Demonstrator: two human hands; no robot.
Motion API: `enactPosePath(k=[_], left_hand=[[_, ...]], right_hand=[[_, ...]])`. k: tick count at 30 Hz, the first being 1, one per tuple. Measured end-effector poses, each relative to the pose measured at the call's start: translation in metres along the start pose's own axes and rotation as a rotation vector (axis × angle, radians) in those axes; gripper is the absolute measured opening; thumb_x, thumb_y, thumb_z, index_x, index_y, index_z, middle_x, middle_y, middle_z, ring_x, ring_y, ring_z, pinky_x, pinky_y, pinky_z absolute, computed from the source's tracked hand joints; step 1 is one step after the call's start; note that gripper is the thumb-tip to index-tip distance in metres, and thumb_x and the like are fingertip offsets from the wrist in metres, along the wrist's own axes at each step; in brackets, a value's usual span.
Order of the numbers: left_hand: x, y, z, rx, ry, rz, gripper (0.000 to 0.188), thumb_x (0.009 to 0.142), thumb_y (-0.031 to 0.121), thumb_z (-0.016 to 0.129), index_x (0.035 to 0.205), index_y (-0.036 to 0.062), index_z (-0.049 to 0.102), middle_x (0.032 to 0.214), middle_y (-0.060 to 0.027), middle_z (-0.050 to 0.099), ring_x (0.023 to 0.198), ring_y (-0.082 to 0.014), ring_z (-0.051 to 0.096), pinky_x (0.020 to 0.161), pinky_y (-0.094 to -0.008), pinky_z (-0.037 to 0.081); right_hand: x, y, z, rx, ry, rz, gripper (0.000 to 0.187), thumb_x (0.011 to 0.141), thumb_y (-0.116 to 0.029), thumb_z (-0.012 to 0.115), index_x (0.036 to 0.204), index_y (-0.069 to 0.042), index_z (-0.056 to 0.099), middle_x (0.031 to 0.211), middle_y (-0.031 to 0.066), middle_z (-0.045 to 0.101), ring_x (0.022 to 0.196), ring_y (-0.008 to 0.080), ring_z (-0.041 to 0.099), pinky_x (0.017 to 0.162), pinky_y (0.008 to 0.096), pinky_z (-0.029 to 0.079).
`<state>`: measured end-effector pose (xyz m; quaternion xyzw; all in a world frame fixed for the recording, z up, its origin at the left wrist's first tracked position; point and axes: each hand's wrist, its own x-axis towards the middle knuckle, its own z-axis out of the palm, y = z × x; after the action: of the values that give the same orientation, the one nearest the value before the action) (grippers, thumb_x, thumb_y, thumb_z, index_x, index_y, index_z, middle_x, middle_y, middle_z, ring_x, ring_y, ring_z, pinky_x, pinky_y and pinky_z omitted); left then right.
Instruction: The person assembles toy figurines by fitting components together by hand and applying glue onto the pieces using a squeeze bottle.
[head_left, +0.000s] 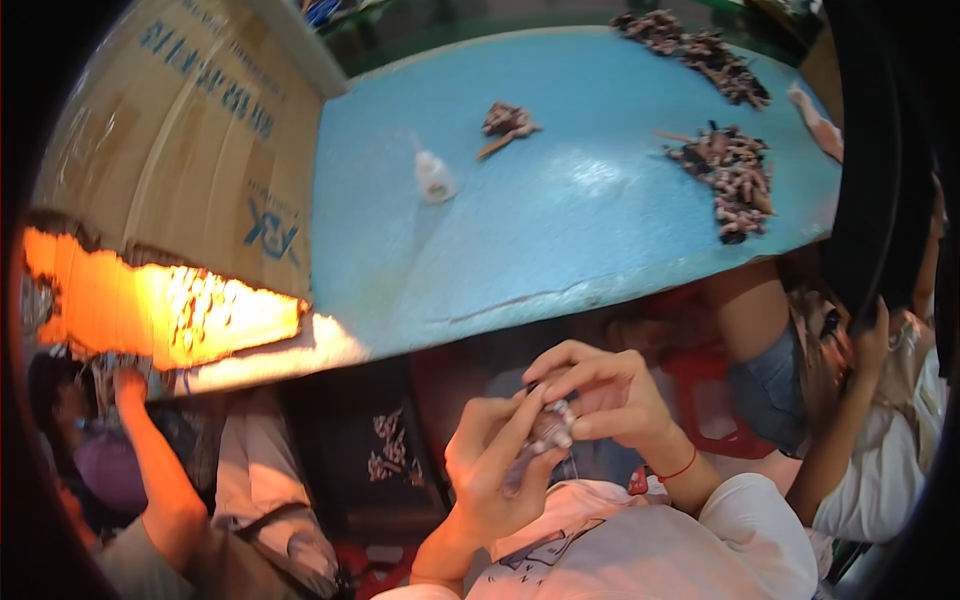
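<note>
Both of my hands are raised close together in front of my chest, off the near side of the blue table (380, 250). Between them is a small brownish piece with whitish bead-like bits (552, 428) round its edge; its exact kind I cannot make out. My left hand (490, 455) grips it from the left with bent fingers and thumb. From the right, my right hand (615, 395) pinches it with thumb and fingertips. A small dark bit shows near the fingertips at its top. Fingers hide part of the piece.
A white nozzle-tipped bottle (433, 178) and a small brownish heap (508, 122) stand on the table. Bigger heaps of pinkish-brown pieces (735, 180) lie right. A cardboard box (190, 130) rises left above a brightly lit orange opening (130, 310). People sit on both sides.
</note>
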<state>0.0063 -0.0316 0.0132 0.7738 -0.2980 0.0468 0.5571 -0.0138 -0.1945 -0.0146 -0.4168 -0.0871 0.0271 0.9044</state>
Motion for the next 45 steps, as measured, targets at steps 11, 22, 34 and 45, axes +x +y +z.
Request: enactPosePath(k=[11,22,34,45], left_hand=[[0.006,0.000,-0.004,0.109,-0.047,0.053,0.043,0.068,0.007,0.072,0.107,-0.0047,0.060,0.087,-0.0124,0.051,0.064,-0.0167,0.056,0.053,-0.0239,0.046],[0.011,0.008,-0.005,0.213,-0.033,0.025,0.046,0.060,0.009,0.074,0.102,-0.0034,0.061,0.081,-0.0109,0.052,0.066,-0.0243,0.055,0.055,-0.0311,0.047],[-0.007,0.002,-0.002,0.160,0.107,0.051,0.047,0.064,0.013,0.071,0.106,-0.0037,0.058,0.082,-0.0093,0.048,0.069,-0.0240,0.051,0.057,-0.0314,0.045],[-0.014,-0.002,-0.006,0.150,0.153,0.057,0.044,0.066,0.013,0.069,0.105,-0.0027,0.057,0.084,-0.0093,0.048,0.071,-0.0247,0.050,0.059,-0.0326,0.046]], right_hand=[[0.004,0.019,-0.011,0.109,-0.013,0.010,0.032,0.066,0.000,0.066,0.097,0.004,0.064,0.114,0.0209,0.050,0.102,0.0260,0.054,0.088,0.0358,0.046],[0.003,0.033,-0.013,0.069,0.049,-0.070,0.038,0.064,-0.019,0.069,0.097,0.000,0.064,0.111,0.0258,0.050,0.096,0.0305,0.056,0.086,0.0368,0.045],[-0.004,0.042,-0.014,0.086,0.049,-0.048,0.037,0.063,-0.013,0.070,0.097,0.000,0.063,0.111,0.0238,0.050,0.088,0.0267,0.059,0.076,0.0304,0.052],[-0.002,0.044,-0.011,0.045,0.043,-0.015,0.035,0.064,-0.011,0.067,0.097,0.000,0.062,0.111,0.0238,0.049,0.091,0.0276,0.059,0.078,0.0328,0.051]])
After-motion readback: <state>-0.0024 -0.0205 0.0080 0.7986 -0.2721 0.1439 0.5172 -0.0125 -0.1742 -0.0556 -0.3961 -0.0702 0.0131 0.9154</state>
